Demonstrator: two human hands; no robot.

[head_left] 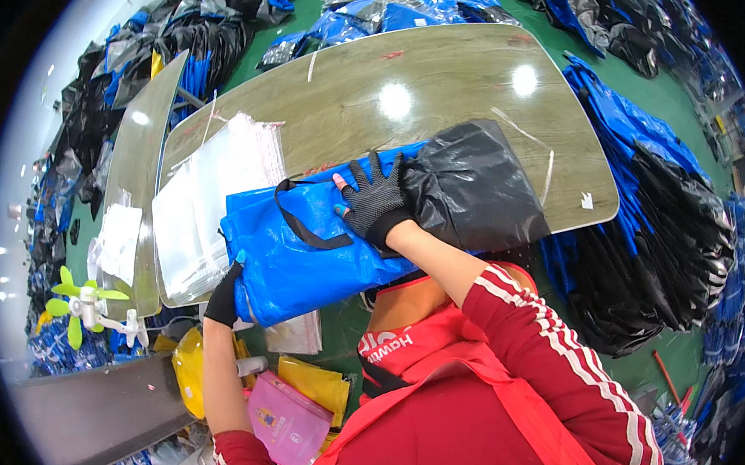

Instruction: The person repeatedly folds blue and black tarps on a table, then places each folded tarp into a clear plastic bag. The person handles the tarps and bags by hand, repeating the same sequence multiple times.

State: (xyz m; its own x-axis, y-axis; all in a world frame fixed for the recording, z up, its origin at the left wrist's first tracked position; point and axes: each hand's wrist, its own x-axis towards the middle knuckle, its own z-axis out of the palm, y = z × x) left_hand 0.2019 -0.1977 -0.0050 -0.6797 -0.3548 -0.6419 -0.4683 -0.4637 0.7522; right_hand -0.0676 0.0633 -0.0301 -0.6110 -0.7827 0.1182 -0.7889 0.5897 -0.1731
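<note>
A folded blue and black bag [303,258] of glossy sheet lies along the table's near edge, its blue part on the left and its black part on the right. A black strap handle loops over the blue part. Flat on the bag, about where blue meets black, rests my right hand [376,200] in a dark dotted glove, fingers spread and some fingertips bare. My left hand [224,296], also gloved, grips the bag's left end; most of its fingers are hidden behind the edge.
A stack of clear plastic sleeves [208,205] lies left on the wood-patterned table [364,87]. Bundles of blue and black bags [646,224] hang or lie at right and beyond the table. A small green-bladed fan [85,307] stands lower left, near yellow and pink packages [289,415].
</note>
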